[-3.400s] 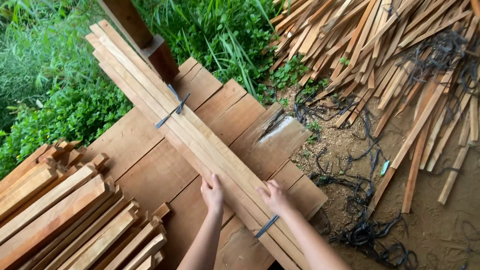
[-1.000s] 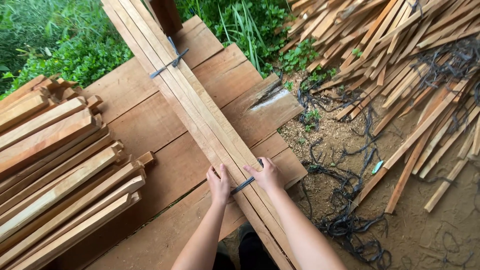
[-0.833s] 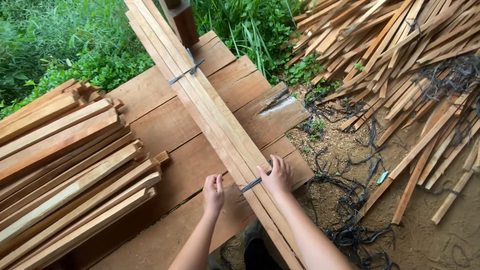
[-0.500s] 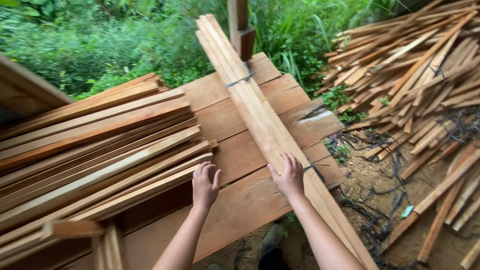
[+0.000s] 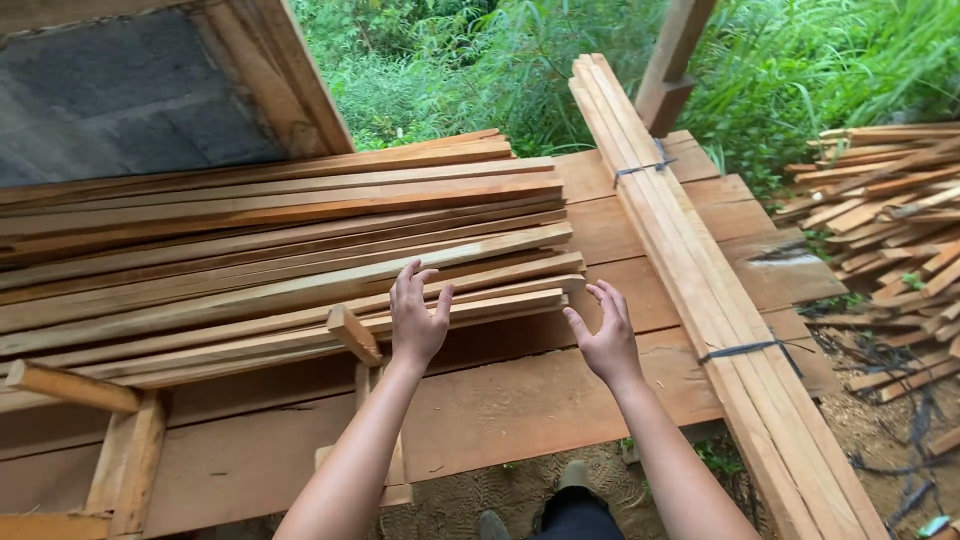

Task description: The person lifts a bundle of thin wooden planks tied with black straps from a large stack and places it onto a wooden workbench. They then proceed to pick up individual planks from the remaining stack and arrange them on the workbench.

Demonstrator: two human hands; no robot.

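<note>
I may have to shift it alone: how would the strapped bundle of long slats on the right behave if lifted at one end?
The bundle would probably move as one piece, since two dark straps bind it. It looks heavy and may sag somewhat, being long and thin. Flat-sided, it should slide on the plank platform, not roll.

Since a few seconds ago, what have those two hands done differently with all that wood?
Both hands have let go of the strapped bundle of slats. The left hand and right hand have lifted off it and swung left, now open and empty near the ends of the loose stack of planks. The bundle still lies strapped across the plank platform.
</note>
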